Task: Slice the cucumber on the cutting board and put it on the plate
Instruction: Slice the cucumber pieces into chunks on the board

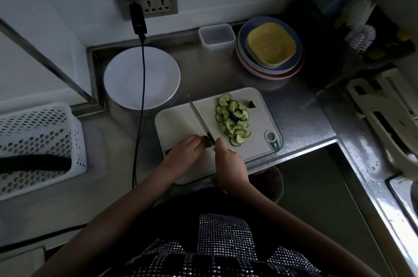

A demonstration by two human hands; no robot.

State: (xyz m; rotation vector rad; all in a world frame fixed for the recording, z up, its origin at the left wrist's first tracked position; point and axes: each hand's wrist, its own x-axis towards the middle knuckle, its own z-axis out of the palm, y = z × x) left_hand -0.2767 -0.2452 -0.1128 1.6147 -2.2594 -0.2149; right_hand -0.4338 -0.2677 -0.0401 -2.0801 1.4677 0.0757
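Observation:
A white cutting board (178, 122) lies on the steel counter. On its right half sits a pile of cucumber slices (234, 120), with a dark end piece (251, 104) beside it. My left hand (186, 148) pinches a small remaining cucumber stub (208, 141) against the board. My right hand (226, 154) grips the handle of a knife (201, 121), whose blade rests right beside the stub and points away toward the plate. The empty white plate (142, 77) stands behind the board to the left.
A black cable (141, 86) hangs from the wall socket across the plate. A white perforated basket (40, 147) stands at the left. Stacked bowls (270, 48) and a clear container (216, 35) sit at the back. A sink edge (402, 188) is at the right.

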